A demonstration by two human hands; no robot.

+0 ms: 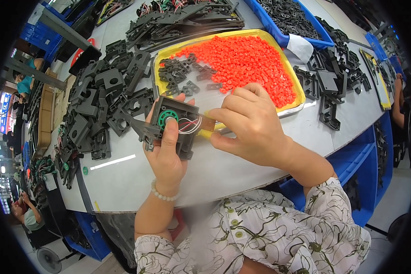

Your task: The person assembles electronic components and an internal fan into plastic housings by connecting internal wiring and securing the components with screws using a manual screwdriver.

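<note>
My left hand (165, 157) is wrapped round a dark grey plastic housing (184, 145), held above the table's front half. Its thumb presses on a green round part (163, 117) seated in the housing. From beside this part, red and white wires (190, 124) curve toward a small brown piece (208, 124). The fingertips of my right hand (251, 130) pinch that piece at the housing's right side. Yellow coverings (206, 134) show on the pinching thumb and finger. The underside of the housing is hidden by my left hand.
A yellow-rimmed tray (297, 86) behind my hands holds many small orange-red caps (255, 59) and grey clips (174, 73). Dark housings (89, 105) are heaped at left, more brackets (329, 82) at right. A blue bin (322, 42) stands at the back right.
</note>
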